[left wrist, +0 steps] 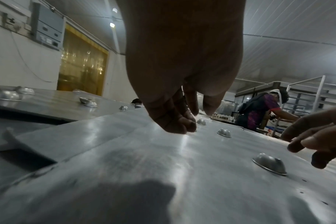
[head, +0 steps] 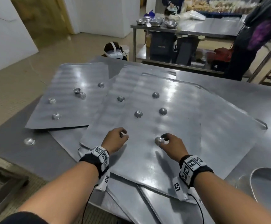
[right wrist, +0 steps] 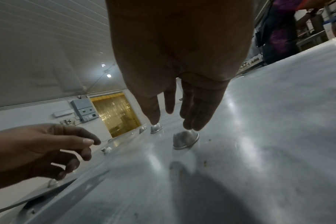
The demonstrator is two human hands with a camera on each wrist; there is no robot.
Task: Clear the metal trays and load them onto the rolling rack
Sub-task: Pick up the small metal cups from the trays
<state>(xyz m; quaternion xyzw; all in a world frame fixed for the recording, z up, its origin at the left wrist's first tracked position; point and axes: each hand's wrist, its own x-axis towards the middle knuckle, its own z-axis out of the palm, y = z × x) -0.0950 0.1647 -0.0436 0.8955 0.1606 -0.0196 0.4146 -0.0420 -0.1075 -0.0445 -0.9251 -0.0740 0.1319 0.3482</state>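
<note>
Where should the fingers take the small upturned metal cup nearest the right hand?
Judging by its pose, at the dome's sides, from above. The cup lies rim-down on the top tray, so no edge offers itself; pinching the dome between thumb and fingers of the right hand should lift it.

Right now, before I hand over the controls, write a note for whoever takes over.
Left hand: curled over a small mould at its fingertips; grip unclear.
Right hand: fingers straight, at an inverted mould, not gripping.
Top tray: four more moulds. Left tray: five moulds. A loose mould lies on the table.
Done: none of these trays is cleared.
Left: collect the moulds, then carry the trays to the rack.
</note>
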